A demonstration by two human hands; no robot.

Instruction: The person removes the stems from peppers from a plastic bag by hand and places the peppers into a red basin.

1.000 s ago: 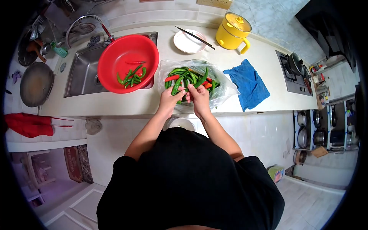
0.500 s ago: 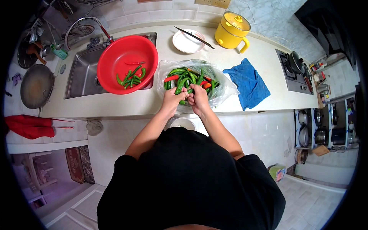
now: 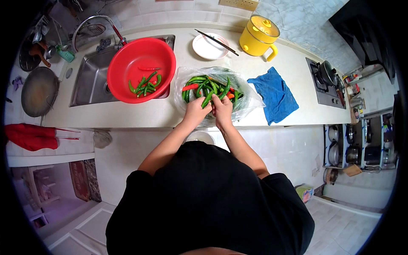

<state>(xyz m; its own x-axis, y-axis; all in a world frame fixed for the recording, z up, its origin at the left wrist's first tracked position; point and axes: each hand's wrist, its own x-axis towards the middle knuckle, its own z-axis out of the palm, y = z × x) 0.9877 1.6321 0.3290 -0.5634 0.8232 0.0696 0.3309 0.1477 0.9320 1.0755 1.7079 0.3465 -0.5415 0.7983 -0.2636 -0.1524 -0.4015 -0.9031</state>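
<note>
A clear plastic bag [image 3: 250,102] lies open on the counter, full of green and red peppers [image 3: 196,79]. Over its front edge my left hand [image 3: 198,109] is closed on a green pepper [image 3: 207,98]. Close beside it, my right hand [image 3: 222,109] is closed, its thumb and fingers pinched at the lower end of a curved green pepper [image 3: 225,88]. The fingertips of both hands nearly meet and partly hide what lies between them. Left of the bag, a red basin [image 3: 123,59] holds several green peppers and a red one.
The basin overlaps the metal sink [image 3: 91,80]. A white plate [image 3: 208,49] with black chopsticks [image 3: 216,41] lies behind the bag. To the right are a yellow pot [image 3: 257,36], a blue cloth [image 3: 277,97] and a stove [image 3: 325,85]. A bowl [image 3: 200,136] sits below the counter edge.
My left hand has shifted slightly to the right and turned, and the green pepper in it now points up and right. The right hand stays close by with a small change in finger position.
</note>
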